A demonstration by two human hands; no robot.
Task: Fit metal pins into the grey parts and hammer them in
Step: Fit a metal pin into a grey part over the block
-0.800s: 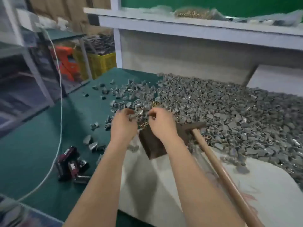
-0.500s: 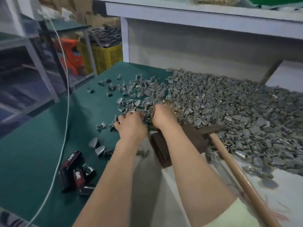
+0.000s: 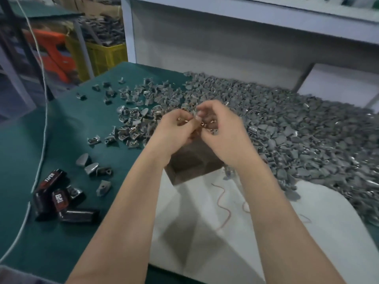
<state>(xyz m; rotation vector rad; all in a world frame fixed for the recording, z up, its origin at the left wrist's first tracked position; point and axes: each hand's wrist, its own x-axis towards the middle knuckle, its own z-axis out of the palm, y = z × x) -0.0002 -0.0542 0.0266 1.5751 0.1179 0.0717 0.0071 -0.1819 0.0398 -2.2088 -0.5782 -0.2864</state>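
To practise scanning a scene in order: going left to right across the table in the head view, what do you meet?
Along the table: white cable → black TAPER boxes → loose grey parts → left hand → right hand → big heap of grey parts.

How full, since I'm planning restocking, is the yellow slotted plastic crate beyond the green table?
Full: dark grey parts heap above the rim of the yellow slotted plastic crate. Depth below is hidden.

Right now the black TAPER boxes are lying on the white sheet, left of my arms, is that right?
Not quite. The head view shows the black TAPER boxes lying on the green mat, left of your arms; the white sheet lies under your arms instead.
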